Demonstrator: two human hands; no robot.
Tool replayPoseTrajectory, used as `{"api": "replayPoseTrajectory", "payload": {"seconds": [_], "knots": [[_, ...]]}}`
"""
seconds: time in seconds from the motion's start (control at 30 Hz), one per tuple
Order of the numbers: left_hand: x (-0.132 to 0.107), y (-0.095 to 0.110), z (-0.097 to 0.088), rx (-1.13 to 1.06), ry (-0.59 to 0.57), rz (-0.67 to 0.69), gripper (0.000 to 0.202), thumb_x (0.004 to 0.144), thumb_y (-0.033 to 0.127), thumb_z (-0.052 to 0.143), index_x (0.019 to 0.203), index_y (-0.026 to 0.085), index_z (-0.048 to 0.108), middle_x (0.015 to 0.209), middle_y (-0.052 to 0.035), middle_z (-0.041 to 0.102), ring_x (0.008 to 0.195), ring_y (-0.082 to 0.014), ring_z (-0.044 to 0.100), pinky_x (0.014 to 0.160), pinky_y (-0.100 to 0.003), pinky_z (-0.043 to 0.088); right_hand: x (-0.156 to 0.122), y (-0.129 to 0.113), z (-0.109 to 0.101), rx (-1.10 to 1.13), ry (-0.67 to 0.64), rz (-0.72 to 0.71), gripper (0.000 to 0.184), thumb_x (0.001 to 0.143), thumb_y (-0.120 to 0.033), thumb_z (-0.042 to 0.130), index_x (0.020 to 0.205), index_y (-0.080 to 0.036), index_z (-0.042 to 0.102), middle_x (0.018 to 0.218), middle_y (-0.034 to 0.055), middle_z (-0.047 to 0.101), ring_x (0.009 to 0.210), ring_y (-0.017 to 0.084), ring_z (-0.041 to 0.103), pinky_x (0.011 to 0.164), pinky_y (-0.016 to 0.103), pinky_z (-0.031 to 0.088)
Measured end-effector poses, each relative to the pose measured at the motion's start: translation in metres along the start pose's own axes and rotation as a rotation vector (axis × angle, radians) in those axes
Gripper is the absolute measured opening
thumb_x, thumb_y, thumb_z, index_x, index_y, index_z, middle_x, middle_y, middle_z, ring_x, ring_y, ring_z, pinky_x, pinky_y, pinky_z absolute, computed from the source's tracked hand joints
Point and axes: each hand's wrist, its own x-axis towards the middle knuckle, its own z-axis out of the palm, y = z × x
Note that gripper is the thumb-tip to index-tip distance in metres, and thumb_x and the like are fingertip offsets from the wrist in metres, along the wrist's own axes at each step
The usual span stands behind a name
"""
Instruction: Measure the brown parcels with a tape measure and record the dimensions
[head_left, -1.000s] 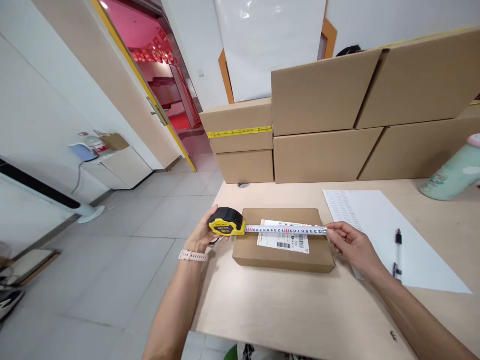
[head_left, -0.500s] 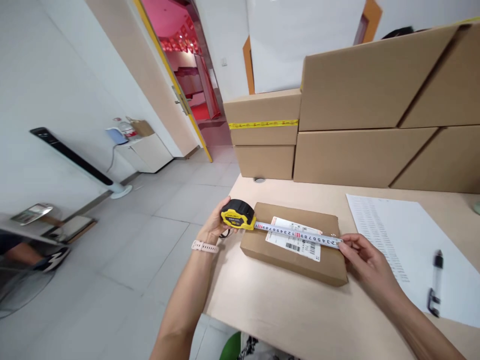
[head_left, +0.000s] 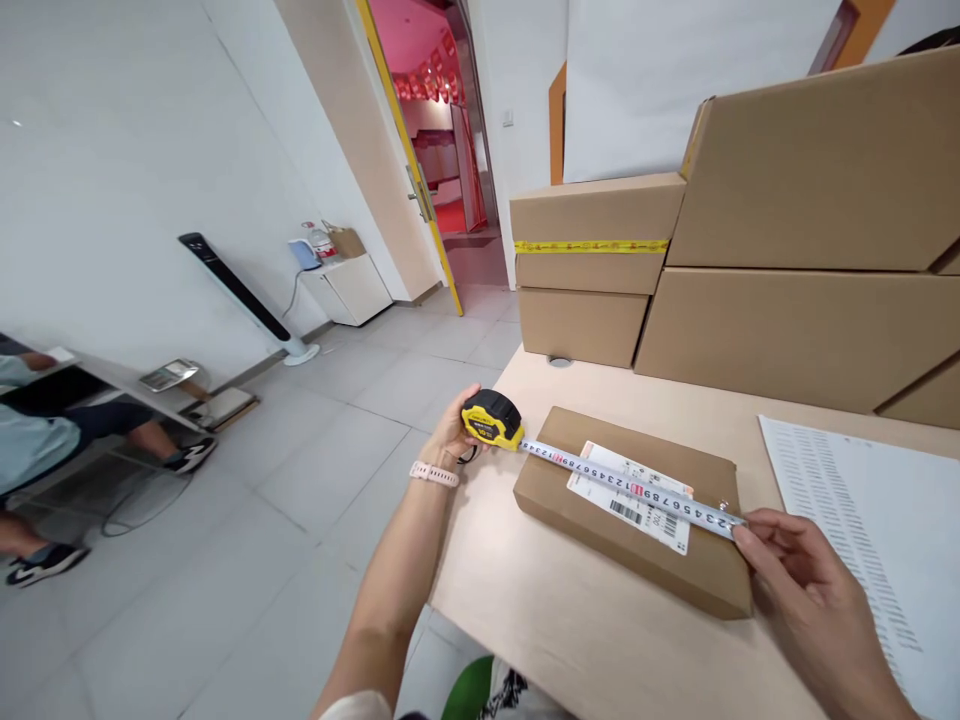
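A flat brown parcel (head_left: 592,505) with a white shipping label (head_left: 637,500) lies on the light wooden table (head_left: 570,620). My left hand (head_left: 454,435) grips a yellow and black tape measure case (head_left: 491,418) just past the parcel's left end. The white tape blade (head_left: 630,485) runs across the parcel's top. My right hand (head_left: 799,575) pinches the blade's tip at the parcel's right end. A pale watch strap sits on my left wrist.
Stacked cardboard boxes (head_left: 750,270) line the back of the table, one with yellow tape (head_left: 592,246). A printed sheet (head_left: 862,510) lies at the right. On the left sit a seated person (head_left: 45,440), a tower fan (head_left: 240,295) and a low white cabinet (head_left: 349,288).
The view has swung left, so the parcel sits further right in frame. The case has drawn a little away from the parcel's left end, with more blade pulled out. The pen and bottle have left the view.
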Motion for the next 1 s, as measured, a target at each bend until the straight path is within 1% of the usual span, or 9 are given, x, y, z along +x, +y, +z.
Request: {"api": "replayPoseTrajectory", "payload": {"seconds": [0.1, 0.2, 0.3, 0.4, 0.57, 0.73, 1.0], "knots": [[0.0012, -0.0020, -0.0001, -0.016, 0.014, 0.004, 0.035, 0.091, 0.039, 0.057, 0.117, 0.016, 0.057, 0.113, -0.0079, 0.062, 0.093, -0.0190, 0.063, 0.078, -0.039, 0.055, 0.0008, 0.0052, -0.0013, 0.006, 0.004, 0.037, 0.035, 0.071, -0.053, 0.073, 0.092, -0.027, 0.065, 0.088, 0.0016, 0.066, 0.074, 0.017, 0.058, 0.062, 0.024, 0.050], [0.0010, -0.0024, -0.0001, -0.026, 0.021, 0.005, 0.035, 0.091, 0.039, 0.057, 0.117, 0.016, 0.057, 0.113, -0.0078, 0.062, 0.092, -0.0188, 0.063, 0.078, -0.038, 0.055, 0.0042, 0.0093, -0.0033, 0.077, -0.025, 0.077, 0.031, 0.074, -0.053, 0.071, 0.090, -0.027, 0.066, 0.087, 0.0008, 0.067, 0.074, 0.018, 0.059, 0.062, 0.026, 0.050], [-0.0002, -0.0013, 0.0002, -0.030, 0.019, 0.000, 0.034, 0.091, 0.040, 0.056, 0.116, 0.016, 0.058, 0.109, -0.0072, 0.062, 0.089, -0.0177, 0.063, 0.075, -0.036, 0.056, 0.0064, 0.0074, -0.0035, 0.126, -0.049, 0.101, 0.028, 0.075, -0.052, 0.070, 0.086, -0.026, 0.065, 0.082, 0.0005, 0.066, 0.073, 0.018, 0.058, 0.062, 0.028, 0.051], [-0.0015, 0.0006, 0.0008, -0.032, 0.013, -0.010, 0.033, 0.091, 0.039, 0.057, 0.115, 0.015, 0.058, 0.108, -0.0067, 0.063, 0.087, -0.0172, 0.063, 0.074, -0.035, 0.056, 0.0066, 0.0020, -0.0024, 0.110, -0.063, 0.107, 0.029, 0.076, -0.051, 0.069, 0.086, -0.025, 0.065, 0.081, 0.0015, 0.065, 0.073, 0.019, 0.059, 0.063, 0.030, 0.051], [-0.0025, 0.0021, 0.0026, -0.031, 0.009, -0.020, 0.034, 0.092, 0.040, 0.056, 0.114, 0.015, 0.058, 0.107, -0.0067, 0.063, 0.087, -0.0171, 0.063, 0.073, -0.035, 0.056, 0.0061, 0.0005, -0.0012, 0.025, -0.042, 0.070, 0.031, 0.078, -0.052, 0.067, 0.090, -0.025, 0.063, 0.085, 0.0019, 0.064, 0.078, 0.019, 0.058, 0.066, 0.028, 0.049], [-0.0028, 0.0008, 0.0048, -0.038, 0.009, -0.014, 0.034, 0.092, 0.040, 0.056, 0.114, 0.015, 0.058, 0.107, -0.0067, 0.063, 0.087, -0.0170, 0.063, 0.073, -0.035, 0.056, 0.0060, 0.0027, -0.0007, 0.079, -0.052, 0.093, 0.031, 0.077, -0.052, 0.068, 0.092, -0.027, 0.058, 0.087, -0.0003, 0.062, 0.080, 0.017, 0.056, 0.066, 0.024, 0.048], [-0.0052, 0.0003, 0.0092, -0.052, 0.020, -0.013, 0.036, 0.091, 0.039, 0.057, 0.119, 0.016, 0.056, 0.116, -0.0084, 0.061, 0.096, -0.0201, 0.062, 0.080, -0.040, 0.055, 0.0059, 0.0032, -0.0021, 0.075, -0.059, 0.083, 0.031, 0.076, -0.052, 0.069, 0.088, -0.026, 0.057, 0.085, -0.0004, 0.061, 0.080, 0.017, 0.056, 0.065, 0.023, 0.047]]}}
